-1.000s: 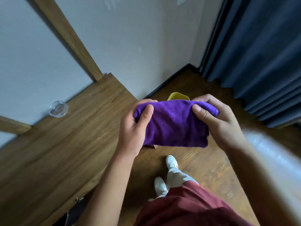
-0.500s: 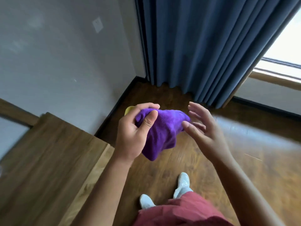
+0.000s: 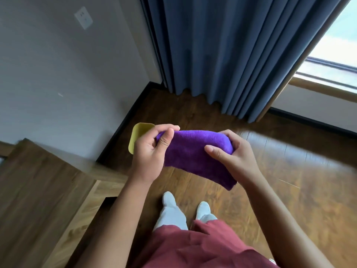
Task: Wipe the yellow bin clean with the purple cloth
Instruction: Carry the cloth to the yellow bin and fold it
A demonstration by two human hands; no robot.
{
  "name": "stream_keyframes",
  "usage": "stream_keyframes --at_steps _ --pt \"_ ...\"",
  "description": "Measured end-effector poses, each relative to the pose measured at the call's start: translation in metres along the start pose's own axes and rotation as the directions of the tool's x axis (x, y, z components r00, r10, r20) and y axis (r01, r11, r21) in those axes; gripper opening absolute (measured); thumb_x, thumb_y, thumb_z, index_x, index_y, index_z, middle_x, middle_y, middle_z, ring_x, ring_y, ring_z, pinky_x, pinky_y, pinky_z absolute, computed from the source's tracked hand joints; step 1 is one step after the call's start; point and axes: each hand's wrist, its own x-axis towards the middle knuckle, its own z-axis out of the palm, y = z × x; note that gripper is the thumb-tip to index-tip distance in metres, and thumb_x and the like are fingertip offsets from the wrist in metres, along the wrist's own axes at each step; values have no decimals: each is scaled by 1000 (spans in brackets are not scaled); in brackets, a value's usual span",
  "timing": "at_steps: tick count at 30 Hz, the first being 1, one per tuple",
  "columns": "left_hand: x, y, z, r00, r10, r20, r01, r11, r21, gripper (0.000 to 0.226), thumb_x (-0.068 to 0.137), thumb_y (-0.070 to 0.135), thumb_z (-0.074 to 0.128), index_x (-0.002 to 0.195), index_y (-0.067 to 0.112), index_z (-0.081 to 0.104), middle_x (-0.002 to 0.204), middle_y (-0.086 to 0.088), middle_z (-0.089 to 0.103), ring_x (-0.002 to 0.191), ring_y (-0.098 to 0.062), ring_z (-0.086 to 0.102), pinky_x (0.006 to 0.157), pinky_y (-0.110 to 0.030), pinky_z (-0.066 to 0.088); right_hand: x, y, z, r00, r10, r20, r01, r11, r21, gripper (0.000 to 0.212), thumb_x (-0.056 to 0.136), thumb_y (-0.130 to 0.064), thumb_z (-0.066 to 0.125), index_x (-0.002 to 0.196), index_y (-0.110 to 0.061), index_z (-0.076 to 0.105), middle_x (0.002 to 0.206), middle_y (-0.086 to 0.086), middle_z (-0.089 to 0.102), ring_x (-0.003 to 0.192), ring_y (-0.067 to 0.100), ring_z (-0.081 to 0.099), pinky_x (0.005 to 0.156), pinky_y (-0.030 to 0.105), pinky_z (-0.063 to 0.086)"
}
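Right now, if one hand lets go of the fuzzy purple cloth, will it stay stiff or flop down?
Probably flop: the fuzzy purple cloth already sags between the left hand and the right hand, its lower corner drooping. It looks light, since fingertips alone hold it. The fuzzy pile likely keeps it from slipping.

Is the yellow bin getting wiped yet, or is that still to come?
Still to come. Done so far: the purple cloth is picked up. In hand: the left hand pinches one end and the right hand grips the other, cloth in the air. The yellow bin sits on the floor beyond, mostly hidden. Left: all the wiping.
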Motion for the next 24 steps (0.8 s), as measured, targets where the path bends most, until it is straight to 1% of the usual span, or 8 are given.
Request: stream_keyframes --at_steps 2,6,10,13,16,18,22,24 --pt "12 -14 5 998 -60 12 60 998 24 21 102 32 57 109 23 76 105 20 74 107 -5 68 82 -14 52 15 7 -3 1000 17 22 -18 1000 0 24 81 -37 82 97 -23 72 86 -9 74 78 4 68 70 21 54" --pt "44 -47 15 992 -123 -1 123 992 40 19 102 34 57 107 29 75 103 31 71 105 1 67 82 -16 55 47 28 1 998 44 51 -45 999 16 23 84 -32 82 102 -21 72 90 -7 74 82 6 69 72 21 54" --pt "84 -107 27 987 -162 -3 162 985 51 21 104 32 57 109 23 75 101 33 71 103 1 67 85 -25 58 90 78 12 997 69 43 -68 997 -29 24 92 -28 78 114 -22 70 99 -12 73 92 4 68 80 22 53" --pt "117 -170 34 988 -154 -8 154 984 89 19 104 30 58 109 23 75 99 36 70 102 3 67 83 -18 55 130 136 26 996 72 60 -70 997 -42 27 96 -22 74 121 -26 68 108 -17 72 102 1 67 88 21 50" --pt "145 -245 42 987 -162 -13 162 979 122 20 104 32 58 109 24 76 98 32 71 103 -1 67 81 -14 52 175 204 46 995 22 96 -18 999 -46 36 99 -15 70 133 -26 63 128 -17 67 121 -2 61 102 17 44" --pt "156 -297 48 983 -184 -15 184 969 163 23 104 35 57 111 24 76 102 30 70 104 0 67 79 -14 54 204 254 60 991 -4 132 11 998 -55 39 101 -14 68 137 -27 61 136 -15 64 129 0 58 107 17 41" --pt "174 -397 53 984 -179 3 173 952 253 25 104 36 56 114 22 75 108 19 70 107 -1 65 78 -13 55 251 358 90 980 -40 194 43 999 -11 31 102 -8 65 131 -20 66 129 -9 70 124 3 63 105 19 44" --pt "181 -440 55 984 -178 16 166 943 288 27 104 36 55 115 20 75 108 18 70 108 -1 64 78 -11 54 266 401 104 978 -59 201 54 998 26 28 102 -6 64 128 -16 68 125 -8 71 120 3 64 103 19 45"
